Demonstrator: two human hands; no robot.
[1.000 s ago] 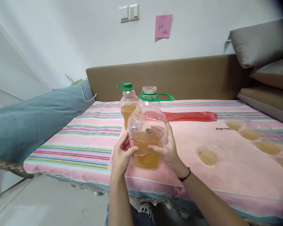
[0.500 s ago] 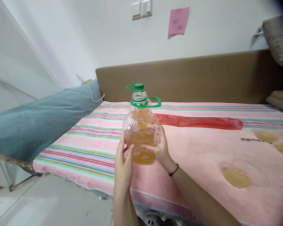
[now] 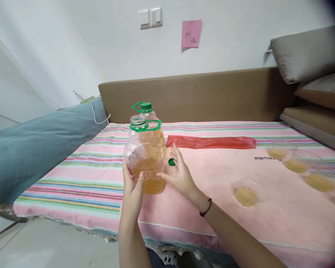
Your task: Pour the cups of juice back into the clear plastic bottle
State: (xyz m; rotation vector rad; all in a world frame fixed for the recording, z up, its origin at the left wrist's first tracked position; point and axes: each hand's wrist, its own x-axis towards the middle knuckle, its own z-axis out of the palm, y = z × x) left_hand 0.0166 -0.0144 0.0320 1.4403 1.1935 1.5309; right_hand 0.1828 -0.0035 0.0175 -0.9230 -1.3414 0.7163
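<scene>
A clear plastic jug (image 3: 146, 163), uncapped, with a green collar and handle ring and amber liquid in its lower half, stands slightly tilted on the pink cloth. My left hand (image 3: 132, 190) grips its near left side, thumb on the front. My right hand (image 3: 181, 176) is open at the jug's right, fingers spread, its thumb tip at or very near the jug wall. Behind stands a second jug (image 3: 146, 107) with a green cap on, mostly hidden by the first. A loose green cap (image 3: 171, 162) lies on the cloth between the jug and my right fingers.
On the right are several clear cups (image 3: 245, 196) with yellowish liquid. A flattened red plastic bag (image 3: 212, 142) lies behind. A brown backrest (image 3: 190, 96) closes off the back, a blue-covered armrest (image 3: 44, 141) the left, and cushions (image 3: 309, 52) the far right.
My right hand has come off the jug and its fingers have spread. The jug now leans a little left. The view has swung right, showing the green cap and more cups.
</scene>
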